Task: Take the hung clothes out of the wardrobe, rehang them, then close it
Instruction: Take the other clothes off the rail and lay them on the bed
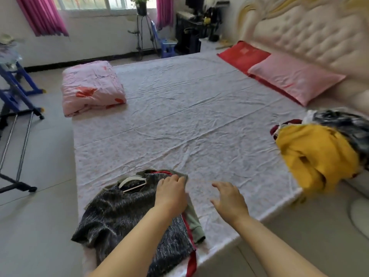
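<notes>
Nearest the lens, at lower centre, a stack of clothes lies flat on the bed sheet (199, 116): a dark marled top (127, 220) uppermost, with a red garment (191, 262) and an olive garment (194, 220) showing beneath its right edge. A pale hanger (131, 181) sits in the top's neckline.

Left hand (171, 193): rests on the stack's upper right corner, fingers bent down over the olive edge. Whether they pinch the cloth cannot be told.

Right hand (229, 198): hovers over bare sheet just right of the stack, fingers spread, holding nothing.

A second heap, with a yellow garment (311, 156) on top, occupies the right edge of the frame. No wardrobe is in view.

Handling judgement: the garments look light, soft and limp, and the layers will likely slide on one another. Take hold at the hanger's hook or shoulders, not at loose cloth, and support the lower layers so they do not slip off.
</notes>
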